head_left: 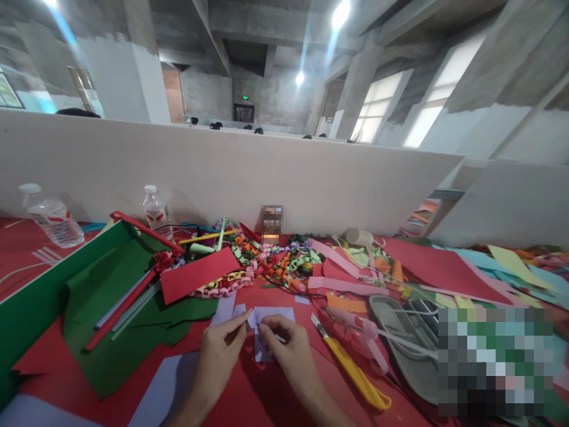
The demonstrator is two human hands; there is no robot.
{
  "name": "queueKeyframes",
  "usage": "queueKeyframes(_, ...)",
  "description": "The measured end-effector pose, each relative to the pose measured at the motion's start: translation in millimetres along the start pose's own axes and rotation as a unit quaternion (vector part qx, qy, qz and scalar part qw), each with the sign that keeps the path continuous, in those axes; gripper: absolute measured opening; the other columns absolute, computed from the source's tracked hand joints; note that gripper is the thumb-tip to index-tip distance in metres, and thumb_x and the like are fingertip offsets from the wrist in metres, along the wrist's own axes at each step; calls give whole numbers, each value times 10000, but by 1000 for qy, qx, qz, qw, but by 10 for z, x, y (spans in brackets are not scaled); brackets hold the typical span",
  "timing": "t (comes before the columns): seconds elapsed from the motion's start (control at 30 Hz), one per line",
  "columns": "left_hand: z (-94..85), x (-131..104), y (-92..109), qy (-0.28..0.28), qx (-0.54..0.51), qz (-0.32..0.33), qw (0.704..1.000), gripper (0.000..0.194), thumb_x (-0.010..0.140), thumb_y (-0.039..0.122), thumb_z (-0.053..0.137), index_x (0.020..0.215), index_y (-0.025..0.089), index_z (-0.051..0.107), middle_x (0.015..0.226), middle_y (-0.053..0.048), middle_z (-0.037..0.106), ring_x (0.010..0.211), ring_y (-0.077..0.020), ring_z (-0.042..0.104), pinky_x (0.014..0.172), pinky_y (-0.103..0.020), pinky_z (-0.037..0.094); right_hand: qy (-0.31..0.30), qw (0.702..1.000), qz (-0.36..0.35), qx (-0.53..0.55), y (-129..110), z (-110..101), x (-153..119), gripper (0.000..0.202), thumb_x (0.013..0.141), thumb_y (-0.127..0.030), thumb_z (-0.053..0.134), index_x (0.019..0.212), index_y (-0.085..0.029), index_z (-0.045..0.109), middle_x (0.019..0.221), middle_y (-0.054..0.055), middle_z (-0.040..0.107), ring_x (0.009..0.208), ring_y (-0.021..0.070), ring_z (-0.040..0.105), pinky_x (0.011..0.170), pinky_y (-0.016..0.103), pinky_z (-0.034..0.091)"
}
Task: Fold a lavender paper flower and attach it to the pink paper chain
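Observation:
Both hands are close together over the red table, low in the middle of the head view. My left hand (226, 344) pinches a small purple paper piece (252, 320) between thumb and fingers. Just to its right, my right hand (284, 344) has its fingertips pressed together at the same small piece. Beneath them lies a purple paper sheet (263, 351), partly covered by the fingers. More purple paper (224, 308) lies beyond my left hand. What the right fingertips hold is too small to tell.
A yellow utility knife (355, 370), a pink glue gun (362, 332) and a grey tray (411, 356) lie to the right. Green paper (106, 308) is at left. Paper chains (275, 261), two bottles (53, 219) and a white partition (222, 172) stand behind.

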State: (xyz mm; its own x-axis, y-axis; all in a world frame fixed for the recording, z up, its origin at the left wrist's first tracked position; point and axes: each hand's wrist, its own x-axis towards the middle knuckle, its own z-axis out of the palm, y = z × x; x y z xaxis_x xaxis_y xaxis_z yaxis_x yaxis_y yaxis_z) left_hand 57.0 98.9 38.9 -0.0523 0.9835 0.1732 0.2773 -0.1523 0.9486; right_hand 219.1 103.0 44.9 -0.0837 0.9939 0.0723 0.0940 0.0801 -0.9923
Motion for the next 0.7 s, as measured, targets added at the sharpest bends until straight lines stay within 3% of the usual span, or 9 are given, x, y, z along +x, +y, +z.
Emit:
queueKeyframes(0.13,-6,-18,12,19,24,14,999,296,855,280,602,1093,242,775,1083,-42,778,930,-248,761,844,-317,606,-8,995,50,88,41,46,8,394,745,-525,773,798,-142,699,592,2,628,462,111,530,460,217,440)
queueKeyframes(0.3,5,-20,0,4,-1,12,1000,307,847,238,608,1109,250,767,1096,-29,776,964,-235,755,879,-311,600,-5,993,55,109,71,60,1,420,732,-538,782,818,-137,690,592,-2,627,449,117,546,441,222,461)
queueKeyframes(0.7,82,-21,-130,-68,-129,-36,989,391,868,315,627,1229,181,698,1275,-79,695,1176,-250,661,1028,-352,522,34,990,-85,-109,-12,-64,-20,224,885,-365,656,945,-178,763,877,74,754,749,210,672,676,274,499)
